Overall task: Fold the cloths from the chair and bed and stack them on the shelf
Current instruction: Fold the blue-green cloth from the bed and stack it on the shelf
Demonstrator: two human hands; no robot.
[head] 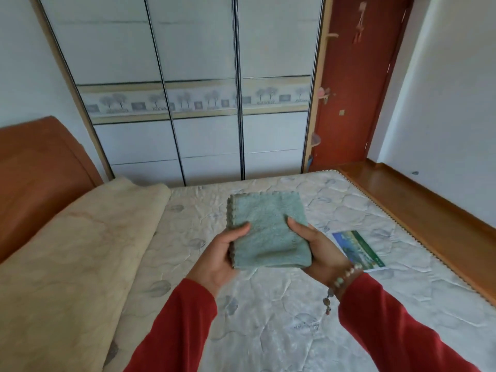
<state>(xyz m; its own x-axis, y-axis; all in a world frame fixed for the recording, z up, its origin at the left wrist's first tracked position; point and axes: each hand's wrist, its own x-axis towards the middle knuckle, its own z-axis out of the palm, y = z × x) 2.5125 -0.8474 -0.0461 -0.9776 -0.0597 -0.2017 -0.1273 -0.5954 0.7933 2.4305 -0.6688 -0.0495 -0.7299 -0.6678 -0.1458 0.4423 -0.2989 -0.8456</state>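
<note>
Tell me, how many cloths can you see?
1. The green cloth is folded and held above the bed by the left hand and right hand. Others may be out of view.

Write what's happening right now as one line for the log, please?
stage: holding folded cloth | green cloth: folded, lifted above mattress | left hand: grip on cloth | right hand: grip on cloth | shelf: not in view

Long red sleeves (397,326) cover both arms, with a beaded bracelet (338,283) on the right wrist.
</note>
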